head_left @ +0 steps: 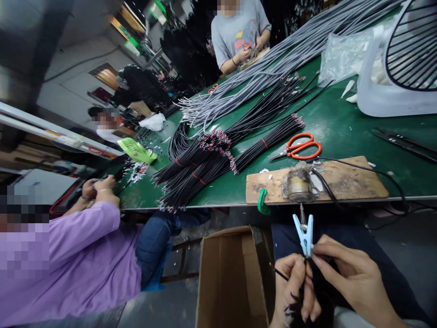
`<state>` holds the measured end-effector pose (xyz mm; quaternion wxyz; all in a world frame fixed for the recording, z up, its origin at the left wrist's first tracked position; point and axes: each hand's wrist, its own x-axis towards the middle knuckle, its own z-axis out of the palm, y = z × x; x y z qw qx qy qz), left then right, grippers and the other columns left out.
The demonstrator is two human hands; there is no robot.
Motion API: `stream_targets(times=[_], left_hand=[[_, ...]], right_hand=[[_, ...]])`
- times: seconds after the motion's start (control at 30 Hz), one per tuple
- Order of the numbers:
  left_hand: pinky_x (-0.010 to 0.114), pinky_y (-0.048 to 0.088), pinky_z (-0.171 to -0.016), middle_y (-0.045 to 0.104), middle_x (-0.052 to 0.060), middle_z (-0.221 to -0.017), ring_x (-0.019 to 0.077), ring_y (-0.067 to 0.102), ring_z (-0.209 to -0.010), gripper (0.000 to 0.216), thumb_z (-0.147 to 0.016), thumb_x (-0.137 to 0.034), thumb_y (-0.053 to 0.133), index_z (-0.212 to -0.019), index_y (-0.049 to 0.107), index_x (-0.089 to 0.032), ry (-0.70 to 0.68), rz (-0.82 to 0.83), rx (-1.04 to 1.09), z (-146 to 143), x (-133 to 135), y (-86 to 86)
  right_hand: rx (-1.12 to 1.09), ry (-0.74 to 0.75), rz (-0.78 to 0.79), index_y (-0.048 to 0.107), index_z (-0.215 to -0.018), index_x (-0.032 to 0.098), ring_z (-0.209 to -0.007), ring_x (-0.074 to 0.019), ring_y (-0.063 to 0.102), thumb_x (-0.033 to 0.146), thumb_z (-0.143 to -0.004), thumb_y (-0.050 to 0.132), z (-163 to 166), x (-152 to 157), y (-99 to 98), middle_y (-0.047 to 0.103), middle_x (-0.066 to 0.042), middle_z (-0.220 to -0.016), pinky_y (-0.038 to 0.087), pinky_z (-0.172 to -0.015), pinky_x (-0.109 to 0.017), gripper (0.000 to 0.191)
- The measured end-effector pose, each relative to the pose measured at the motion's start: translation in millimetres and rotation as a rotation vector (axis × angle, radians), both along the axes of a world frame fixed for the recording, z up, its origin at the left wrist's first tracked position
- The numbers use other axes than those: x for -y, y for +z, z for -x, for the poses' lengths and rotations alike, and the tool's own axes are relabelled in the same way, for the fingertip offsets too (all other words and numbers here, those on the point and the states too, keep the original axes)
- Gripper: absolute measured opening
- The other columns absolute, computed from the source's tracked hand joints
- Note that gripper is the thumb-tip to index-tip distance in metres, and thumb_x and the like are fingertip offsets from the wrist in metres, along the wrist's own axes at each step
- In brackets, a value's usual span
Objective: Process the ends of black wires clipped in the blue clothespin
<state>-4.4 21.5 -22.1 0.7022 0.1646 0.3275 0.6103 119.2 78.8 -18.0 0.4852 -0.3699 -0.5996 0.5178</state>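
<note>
My left hand (296, 289) is closed around a small bunch of thin black wires (296, 306) low in the view, over my lap. My right hand (348, 273) pinches the base of a light blue clip (305, 231) that points up toward the table edge. A metal tip (302, 212) sticks out just above the clip. Above it, a wooden board (344, 180) lies on the green table (341, 123), carrying a worn solder pot or stand (298, 184) with a black cord (358, 167).
Orange-handled scissors (302, 146) lie behind the board. Bundles of black wires (218, 159) and long grey cables (273, 64) cover the table. An open cardboard box (232, 278) stands left of my hands. A person in purple (68, 255) sits at left; another in grey (239, 34) works opposite.
</note>
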Motion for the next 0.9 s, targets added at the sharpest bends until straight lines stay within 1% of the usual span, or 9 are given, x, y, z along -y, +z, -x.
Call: stream_targets(times=[0.1,0.2,0.3,0.4,0.5,0.6,0.77,0.83,0.9], left_hand=[[0.011,0.031,-0.025,0.039,-0.012,-0.032,0.0010,0.022,-0.019,0.032,-0.094,-0.043,0.053,-0.079,0.054,-0.014,-0.078,-0.006,0.029,4,-3,4.9],[0.011,0.032,-0.025,0.039,-0.012,-0.032,0.0007,0.021,-0.018,0.032,-0.093,-0.044,0.053,-0.081,0.054,-0.014,-0.086,-0.011,0.061,5,-3,4.7],[0.010,0.033,-0.025,0.039,-0.011,-0.034,-0.0002,0.023,-0.019,0.031,-0.093,-0.041,0.055,-0.081,0.058,-0.013,-0.060,-0.023,0.055,4,-1,1.0],[0.010,0.036,-0.026,0.051,-0.006,-0.046,-0.0014,0.031,-0.022,0.027,-0.090,-0.035,0.061,-0.076,0.061,-0.012,-0.055,-0.038,-0.007,7,-1,-0.1],[0.010,0.038,-0.028,0.061,-0.001,-0.058,-0.0014,0.038,-0.025,0.017,-0.086,-0.027,0.068,-0.079,0.064,-0.013,-0.065,-0.098,-0.072,14,-6,7.2],[0.009,0.039,-0.031,0.059,-0.002,-0.062,-0.0018,0.042,-0.028,0.006,-0.082,-0.020,0.072,-0.082,0.068,-0.015,-0.066,-0.163,-0.138,18,-12,22.5],[0.008,0.033,-0.030,0.063,0.000,-0.069,-0.0019,0.046,-0.031,0.009,-0.070,-0.015,0.080,-0.078,0.077,-0.017,-0.021,-0.203,-0.303,17,-18,39.6],[0.010,0.028,-0.028,0.062,0.000,-0.066,-0.0013,0.045,-0.029,0.009,-0.067,-0.015,0.082,-0.075,0.078,-0.017,0.029,-0.216,-0.386,16,-18,40.4],[0.012,0.027,-0.028,0.060,-0.001,-0.064,0.0000,0.045,-0.030,0.008,-0.068,-0.016,0.081,-0.075,0.079,-0.017,0.088,-0.208,-0.495,18,-16,41.3]], right_hand=[[-0.011,0.043,0.025,0.072,-0.093,0.025,-0.074,-0.0181,0.068,0.013,-0.081,0.066,-2,-1,-2.3,0.071,-0.002,-0.079,0.057,-0.066,-0.023,0.018],[0.009,0.095,0.028,0.070,-0.099,0.025,-0.077,-0.0175,0.066,0.015,-0.081,0.068,-2,-6,2.1,0.069,-0.002,-0.084,0.056,-0.068,-0.024,0.021],[0.032,0.170,0.030,0.070,-0.084,0.022,-0.072,-0.0173,0.063,0.019,-0.084,0.067,-1,-10,9.5,0.067,-0.003,-0.077,0.052,-0.066,-0.026,0.004],[-0.055,0.232,0.072,0.066,-0.071,0.020,-0.066,-0.0168,0.060,0.025,-0.089,0.061,0,-11,11.7,0.062,-0.003,-0.069,0.049,-0.062,-0.028,0.020],[-0.178,0.298,0.128,0.066,-0.071,0.020,-0.067,-0.0167,0.058,0.034,-0.089,0.061,0,-11,6.9,0.059,-0.002,-0.069,0.047,-0.062,-0.028,0.023],[-0.298,0.363,0.159,0.067,-0.073,0.021,-0.073,-0.0180,0.055,0.040,-0.089,0.061,2,-9,2.4,0.057,-0.002,-0.071,0.045,-0.068,-0.030,0.025],[-0.589,0.520,0.566,0.061,-0.063,0.018,-0.064,-0.0147,0.049,0.048,-0.077,0.071,10,-11,9.5,0.051,0.000,-0.066,0.041,-0.063,-0.028,0.034],[-0.597,0.489,0.667,0.060,-0.060,0.017,-0.060,-0.0128,0.045,0.045,-0.074,0.074,13,-17,15.4,0.050,0.001,-0.061,0.038,-0.060,-0.026,0.035],[-0.554,0.391,0.695,0.062,-0.061,0.016,-0.059,-0.0126,0.043,0.047,-0.075,0.073,16,-26,21.5,0.050,0.002,-0.060,0.038,-0.059,-0.026,0.036]])
